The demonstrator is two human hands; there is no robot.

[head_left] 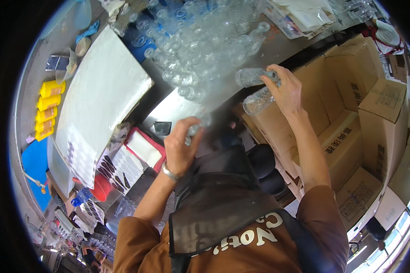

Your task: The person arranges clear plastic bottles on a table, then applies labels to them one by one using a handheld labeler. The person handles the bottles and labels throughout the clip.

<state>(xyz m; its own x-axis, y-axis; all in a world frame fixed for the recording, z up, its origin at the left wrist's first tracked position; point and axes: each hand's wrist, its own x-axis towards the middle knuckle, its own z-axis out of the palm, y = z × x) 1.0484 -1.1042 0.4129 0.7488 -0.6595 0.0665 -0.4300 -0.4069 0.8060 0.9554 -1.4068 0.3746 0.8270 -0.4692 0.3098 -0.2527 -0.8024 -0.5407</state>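
Observation:
My right hand [285,89] is closed round the necks of two clear plastic bottles, an upper bottle [249,78] and a lower bottle [257,102]. Their bases point left, over the edge between the metal table and a large open cardboard box [312,98]. My left hand [181,144] has its fingers curled round another clear bottle [203,120], which is blurred and partly hidden by the fingers. Beyond both hands, many clear bottles [202,45] lie heaped on the metal table [168,110].
Left of the heap stands a white board [102,82]. A dark small rectangle [162,128] and a red-edged tray [146,149] lie near my left hand. Yellow containers [47,109] line the far left. A red funnel-like cup [102,188] sits lower left. Papers [300,18] lie at the back.

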